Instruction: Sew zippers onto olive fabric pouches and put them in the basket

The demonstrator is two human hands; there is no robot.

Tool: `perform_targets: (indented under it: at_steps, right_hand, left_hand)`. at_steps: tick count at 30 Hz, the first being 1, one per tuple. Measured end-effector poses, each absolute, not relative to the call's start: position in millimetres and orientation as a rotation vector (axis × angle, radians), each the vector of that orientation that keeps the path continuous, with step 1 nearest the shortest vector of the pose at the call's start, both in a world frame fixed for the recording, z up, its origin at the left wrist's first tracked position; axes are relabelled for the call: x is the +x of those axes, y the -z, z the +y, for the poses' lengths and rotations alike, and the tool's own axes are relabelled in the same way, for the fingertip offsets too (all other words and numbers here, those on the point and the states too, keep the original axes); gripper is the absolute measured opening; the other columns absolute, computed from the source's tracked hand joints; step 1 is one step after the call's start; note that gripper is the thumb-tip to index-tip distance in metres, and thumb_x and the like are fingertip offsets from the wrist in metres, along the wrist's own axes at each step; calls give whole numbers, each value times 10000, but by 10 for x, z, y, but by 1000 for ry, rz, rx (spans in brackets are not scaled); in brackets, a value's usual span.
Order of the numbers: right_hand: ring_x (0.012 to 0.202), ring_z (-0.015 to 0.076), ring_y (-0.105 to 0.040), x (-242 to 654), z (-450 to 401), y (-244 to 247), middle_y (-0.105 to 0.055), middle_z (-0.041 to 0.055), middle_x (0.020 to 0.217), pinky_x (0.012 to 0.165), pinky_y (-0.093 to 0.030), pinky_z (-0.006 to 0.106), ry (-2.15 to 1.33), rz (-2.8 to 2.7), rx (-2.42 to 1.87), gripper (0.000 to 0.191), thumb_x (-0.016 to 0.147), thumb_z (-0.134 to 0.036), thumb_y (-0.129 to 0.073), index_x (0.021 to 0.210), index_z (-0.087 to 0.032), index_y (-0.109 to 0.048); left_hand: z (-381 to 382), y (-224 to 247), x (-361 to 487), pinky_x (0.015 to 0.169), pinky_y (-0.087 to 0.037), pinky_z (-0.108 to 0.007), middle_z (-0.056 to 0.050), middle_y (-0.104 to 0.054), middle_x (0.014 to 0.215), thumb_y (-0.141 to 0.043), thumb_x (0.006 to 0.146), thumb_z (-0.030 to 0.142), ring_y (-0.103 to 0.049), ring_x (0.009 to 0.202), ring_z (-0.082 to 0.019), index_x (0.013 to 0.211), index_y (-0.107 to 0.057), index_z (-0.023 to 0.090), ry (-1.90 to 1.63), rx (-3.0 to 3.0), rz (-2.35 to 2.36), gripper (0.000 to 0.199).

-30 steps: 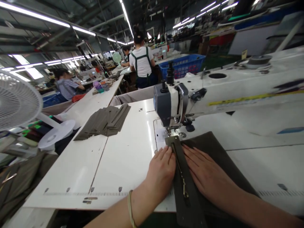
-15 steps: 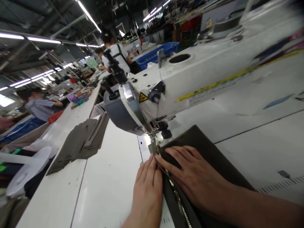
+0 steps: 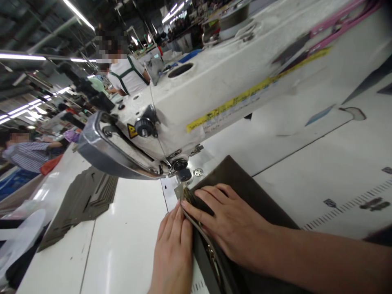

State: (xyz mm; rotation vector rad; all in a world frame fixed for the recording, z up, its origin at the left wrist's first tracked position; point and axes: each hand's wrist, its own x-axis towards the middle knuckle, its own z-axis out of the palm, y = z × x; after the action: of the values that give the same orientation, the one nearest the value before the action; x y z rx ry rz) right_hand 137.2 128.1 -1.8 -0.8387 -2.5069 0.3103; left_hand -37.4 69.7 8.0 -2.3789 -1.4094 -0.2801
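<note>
Sewing mach. (image 3: 260,81) on white table (image 3: 131,228). Dk olive strip (image 3: 200,257) w/ brass-col. zip (image 3: 211,253) runs from just below needle area down to btm of frame, on a slant. Far end close by the foot (image 3: 185,183); can't tell if under it. Strip's R edge bent up, zip partly hidden behind it.

L hand (image 3: 173,249): palm down on table, fingers straight & together, tips touching L edge of strip near its far end. Thumb hidden, so can't tell if pinching.

R hand (image 3: 232,224): fingers apart, slightly bent, not closed; lead fingertip on strip opp. L fingertips, others resting on bigger dk olive cloth (image 3: 231,173). Cloth lies flat R of strip, its corner pointing up nr mach., partly under R hand & forearm.

Stack (image 3: 81,200) of olive pcs on table, L of mach. head, well apart from hands. Scissors (image 3: 333,30), pink handles, atop mach. arm; yellow tape (image 3: 239,100) along arm's side. Ruler marks (image 3: 337,212) on table, R of cloth.

Bkgd: person in white top (image 3: 130,73), dk straps; another in striped top (image 3: 27,155), far L.
</note>
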Motion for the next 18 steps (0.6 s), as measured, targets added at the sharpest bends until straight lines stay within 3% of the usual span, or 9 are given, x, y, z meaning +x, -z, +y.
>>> perform_targets:
  at_steps: [4,9,12,18]
  right_hand:
    - [1111,247,-454,1381,1278,9,-530,112,1213,938,-326,454,-286,-2485,-845,424,899,-262,-403,1319,-209,-417]
    - [1232,242,-369,1397,1274,76,-464,147,1326,1027,-272,424,-113,-2499,-813,438,886,-253,-398,1287,-85,-452]
    - [1286,239,-315,1409,1262,131,-443,137,1354,1067,-218,456,9,-2557,-738,457,907,-306,-373,1315,-110,-430]
    - [1295,242,-315,1415,1256,178,-443,138,1356,1059,-254,461,141,-2553,-683,465,889,-268,-382,1322,-104,-424]
  left_hand:
    - [710,-102,-344,811,-531,-399,-185,-610,1103,-242,900,85,-575,1042,-259,1110,-515,53,236,-2362,-1374,346]
    - [705,-113,-351,818,-535,-410,-181,-591,1160,-243,910,76,-569,1069,-262,1033,-548,73,248,-2387,-1428,329]
    - [681,-91,-355,831,-537,-405,-176,-591,1168,-247,921,85,-564,1084,-252,1093,-524,63,308,-2411,-1483,326]
    - [626,-81,-309,885,-511,-430,-168,-576,1183,-313,914,103,-539,1113,-251,1096,-551,96,514,-2412,-1639,300]
